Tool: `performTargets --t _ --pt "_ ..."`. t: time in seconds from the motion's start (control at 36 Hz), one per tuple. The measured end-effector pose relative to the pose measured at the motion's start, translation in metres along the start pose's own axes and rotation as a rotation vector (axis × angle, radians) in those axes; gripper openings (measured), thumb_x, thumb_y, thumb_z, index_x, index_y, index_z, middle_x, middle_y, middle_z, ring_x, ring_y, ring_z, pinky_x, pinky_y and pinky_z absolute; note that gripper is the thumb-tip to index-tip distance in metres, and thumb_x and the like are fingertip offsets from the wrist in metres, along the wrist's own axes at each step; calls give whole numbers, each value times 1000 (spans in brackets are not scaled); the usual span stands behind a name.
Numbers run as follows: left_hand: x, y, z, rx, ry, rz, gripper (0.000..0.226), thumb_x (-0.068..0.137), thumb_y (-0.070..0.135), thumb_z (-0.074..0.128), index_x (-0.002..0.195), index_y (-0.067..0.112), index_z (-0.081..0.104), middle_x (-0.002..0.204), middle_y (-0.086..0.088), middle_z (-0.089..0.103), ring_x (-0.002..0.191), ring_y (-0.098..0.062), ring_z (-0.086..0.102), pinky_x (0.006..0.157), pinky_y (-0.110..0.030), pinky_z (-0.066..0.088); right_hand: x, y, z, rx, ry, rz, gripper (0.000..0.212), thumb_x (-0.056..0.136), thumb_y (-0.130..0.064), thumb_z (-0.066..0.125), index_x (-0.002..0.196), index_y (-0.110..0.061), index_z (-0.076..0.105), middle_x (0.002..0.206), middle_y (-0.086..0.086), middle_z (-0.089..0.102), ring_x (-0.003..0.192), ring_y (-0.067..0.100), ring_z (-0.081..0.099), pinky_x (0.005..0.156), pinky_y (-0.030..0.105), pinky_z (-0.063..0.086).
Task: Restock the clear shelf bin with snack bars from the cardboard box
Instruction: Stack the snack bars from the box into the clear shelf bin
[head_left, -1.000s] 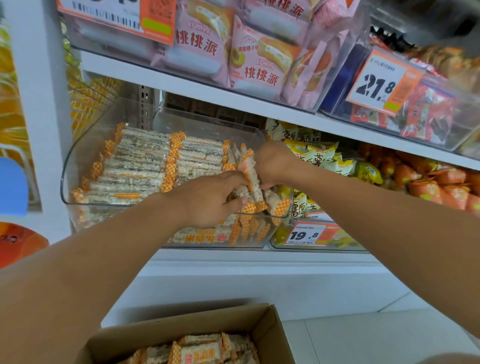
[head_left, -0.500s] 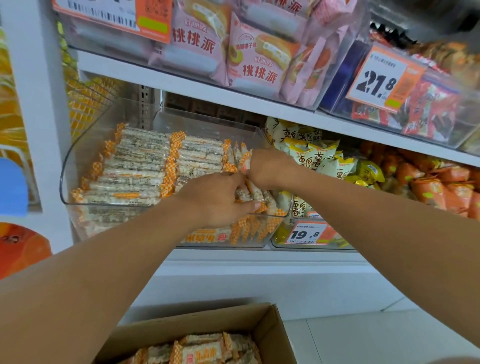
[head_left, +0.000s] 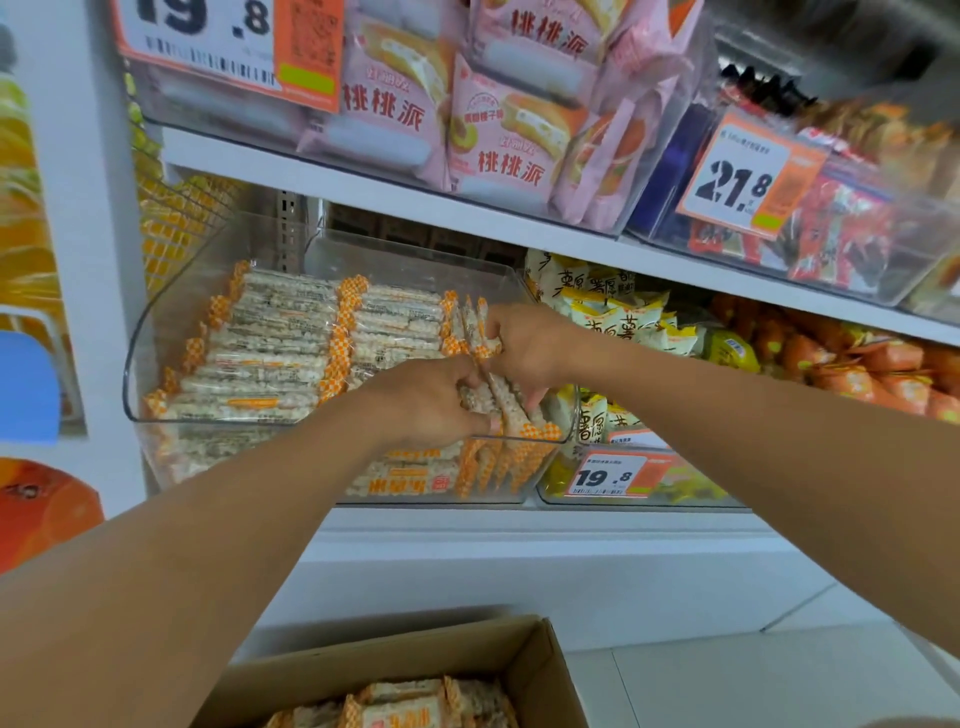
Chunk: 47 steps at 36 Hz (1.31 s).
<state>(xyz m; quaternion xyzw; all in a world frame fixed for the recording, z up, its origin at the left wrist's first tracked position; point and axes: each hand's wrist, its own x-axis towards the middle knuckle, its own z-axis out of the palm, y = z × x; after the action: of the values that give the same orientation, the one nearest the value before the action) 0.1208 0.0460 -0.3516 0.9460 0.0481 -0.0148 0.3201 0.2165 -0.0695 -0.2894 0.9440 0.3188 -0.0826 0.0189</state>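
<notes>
You're wedging snack bars (head_left: 488, 395) into the clear bin (head_left: 156, 332), right end; both left hand (head_left: 431, 402) & right hand (head_left: 524, 345) are clamping them. Bin's left and middle rows looking full. Cardboard box (head_left: 395, 660), near, is still holding stock — approx. mid-task.

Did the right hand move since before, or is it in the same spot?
Yes. The right hand slid back and left along the clear bin's right side.
</notes>
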Motion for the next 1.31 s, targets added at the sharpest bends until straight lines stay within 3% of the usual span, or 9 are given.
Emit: performTargets --t 0.19,0.44,0.58,0.83,0.89,1.03,1.11,1.22,1.31 --pt "-15 -10 5 198 133 197 75 87 75 45 147 32 36 148 5 47 124 -17 52 94 -32 45 11 -4 10 79 -23 -70 43 106 -33 42 149 -28 40 150 13 44 54 21 67 56 32 60" --pt "-20 -23 5 613 284 374 87 84 78 0 129 30 55 132 8 59 113 -20 60 82 -40 55 14 -2 28 -182 105 -66 16 100 -20 55 92 -8 62 97 12 67 91 29 66 73 35 53" --pt "-19 -23 6 580 286 372 58 98 61 11 115 31 58 112 5 66 102 -23 62 78 -37 52 2 -5 27 -204 96 -49 21 101 -15 49 120 -10 57 118 13 60 107 30 58 79 32 43" --pt "-74 -10 53 560 593 723 26 96 31 48 95 9 61 92 -9 61 86 -29 54 71 -37 38 -122 -11 119 749 1277 -189 15 96 -15 53 92 -6 64 81 3 60 70 17 55 64 27 43" --pt "-93 -30 85 524 369 605 20 96 30 49 95 13 59 88 -5 59 81 -25 55 66 -31 33 -132 -14 194 865 1065 -67 13 93 -19 55 95 -9 63 84 3 61 74 16 57 65 28 47" --pt "-154 -125 181 481 -398 -169 53 88 59 55 122 19 53 117 -5 60 108 -25 57 88 -37 48 -149 -8 357 530 -203 -45 87 80 -56 72 152 -27 34 157 3 32 146 27 28 114 46 36" --pt "-195 -163 233 124 -282 -415 108 64 90 47 144 19 38 133 -7 56 122 -29 55 99 -43 48 -168 -4 393 466 -273 -60 113 75 -56 79 159 -27 10 167 -1 1 153 27 0 120 50 25" --pt "-216 -170 273 -107 -215 -636 94 79 47 77 151 17 26 152 -10 38 137 -31 41 110 -41 39 -162 -2 407 340 -149 64 108 82 -26 80 159 -22 4 167 2 -1 152 32 3 118 44 25" --pt "-205 -175 282 -345 -118 -796 96 80 59 72 154 21 24 151 -2 40 133 -28 46 104 -37 44 -140 9 410 407 -187 100 114 74 -27 84 159 -21 9 166 4 10 151 32 13 120 43 24"
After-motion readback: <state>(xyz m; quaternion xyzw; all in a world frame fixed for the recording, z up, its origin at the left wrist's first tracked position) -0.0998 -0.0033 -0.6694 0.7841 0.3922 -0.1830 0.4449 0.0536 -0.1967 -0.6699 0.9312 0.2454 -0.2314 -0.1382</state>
